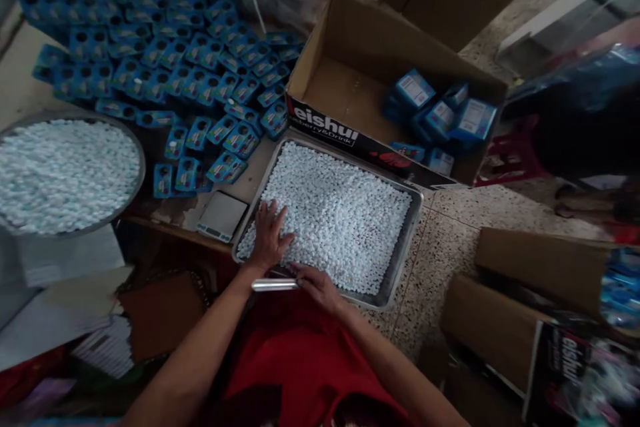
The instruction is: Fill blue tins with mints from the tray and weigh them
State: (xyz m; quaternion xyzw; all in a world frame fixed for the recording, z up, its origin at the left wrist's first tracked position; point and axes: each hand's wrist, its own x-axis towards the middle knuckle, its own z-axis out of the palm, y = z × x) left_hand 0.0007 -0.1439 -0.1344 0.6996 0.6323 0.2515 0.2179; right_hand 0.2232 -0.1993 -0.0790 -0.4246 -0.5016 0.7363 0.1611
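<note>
A metal tray (403, 247) in front of me is filled with small white and pale-blue pellets (335, 213). My left hand (269, 237) rests on the pellets at the tray's near left corner, its fingers spread. Close by, at the near rim, my right hand (320, 285) is closed around one end of a shiny metal utensil (274, 285). This utensil points left and lies level; its exact kind is unclear from this angle. Left of the tray sits a small digital scale (221, 215) with nothing on its plate.
Many blue boxes with round openings (185, 70) crowd the table. A round basin (143, 163) of similar pellets stands left. Behind the tray, an open cardboard carton (345, 77) holds several blue boxes (473, 119). More cartons (493, 317) stand at right; papers (75, 307) lie lower left.
</note>
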